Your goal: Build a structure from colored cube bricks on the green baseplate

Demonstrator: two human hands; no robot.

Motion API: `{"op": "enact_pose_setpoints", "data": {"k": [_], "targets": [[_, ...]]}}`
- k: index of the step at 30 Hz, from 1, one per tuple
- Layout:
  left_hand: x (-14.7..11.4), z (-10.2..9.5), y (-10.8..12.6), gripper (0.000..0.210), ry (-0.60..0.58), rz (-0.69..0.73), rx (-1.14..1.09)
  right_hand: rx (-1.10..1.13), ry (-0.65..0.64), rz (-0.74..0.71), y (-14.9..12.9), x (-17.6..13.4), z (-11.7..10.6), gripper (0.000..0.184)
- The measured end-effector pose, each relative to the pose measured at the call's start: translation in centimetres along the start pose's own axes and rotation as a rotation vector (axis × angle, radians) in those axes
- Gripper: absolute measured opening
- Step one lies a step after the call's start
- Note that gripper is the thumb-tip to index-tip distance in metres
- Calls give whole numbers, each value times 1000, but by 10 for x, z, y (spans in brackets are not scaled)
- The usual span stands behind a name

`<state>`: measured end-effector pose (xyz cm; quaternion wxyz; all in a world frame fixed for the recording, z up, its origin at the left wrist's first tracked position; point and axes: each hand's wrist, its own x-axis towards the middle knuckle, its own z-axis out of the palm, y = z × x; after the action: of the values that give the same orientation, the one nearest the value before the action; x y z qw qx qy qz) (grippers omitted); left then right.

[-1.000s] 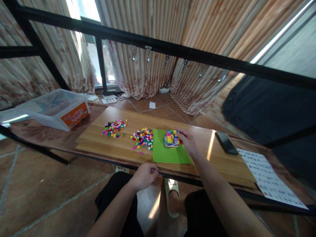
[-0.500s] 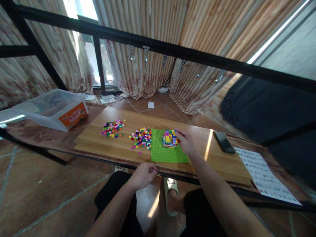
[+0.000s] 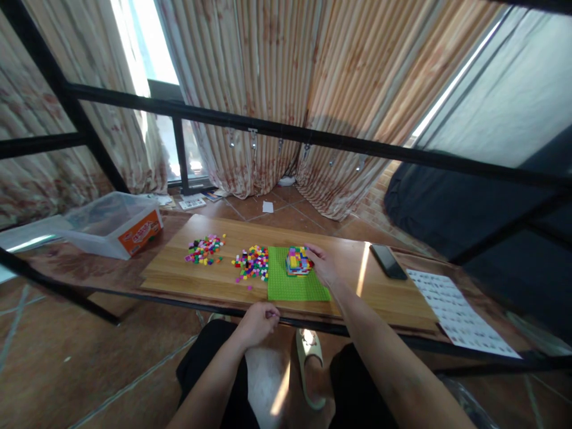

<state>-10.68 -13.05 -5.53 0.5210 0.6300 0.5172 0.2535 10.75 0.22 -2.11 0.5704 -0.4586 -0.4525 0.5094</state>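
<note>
Right hand point(image 3: 325, 266) stays against the right side of the small brick stack point(image 3: 298, 261), as in the two earlier views; fingers curled round its edge, touching, but whether they pinch a single brick is too small to tell. Left hand point(image 3: 258, 322) also unchanged: low at the near edge of the board, fingers closed into a loose fist, apparently nipping something tiny at the fingertips; what it is I cannot tell. The real change is the view: the head has tipped up, so the table sits lower and smaller in frame and more curtain shows. Judgement: work on the stack is holding steady, no piece newly added that I can see.

The stack stands on the far right part of the green baseplate point(image 3: 295, 286), a flat studded square lying on the wooden board point(image 3: 187, 274).

Materials:
- stack: many-coloured hard plastic, blocky, layered
- loose bricks point(image 3: 252, 264): scattered heap just left of the plate; a second heap point(image 3: 204, 249) further left
- board: pale, smooth wood grain, glare stripe on the right
- plastic tub point(image 3: 111, 223): clear, orange label, far left
- phone point(image 3: 388, 261): dark, glossy, flat, right of the plate
- printed sheet point(image 3: 456, 314): white paper, far right
</note>
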Motion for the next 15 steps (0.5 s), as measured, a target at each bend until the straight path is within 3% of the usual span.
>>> {"op": "enact_pose_setpoints", "data": {"k": [15], "targets": [[2, -1, -3, 20, -18, 13, -32, -62, -12, 7, 1, 4, -3, 42]]}}
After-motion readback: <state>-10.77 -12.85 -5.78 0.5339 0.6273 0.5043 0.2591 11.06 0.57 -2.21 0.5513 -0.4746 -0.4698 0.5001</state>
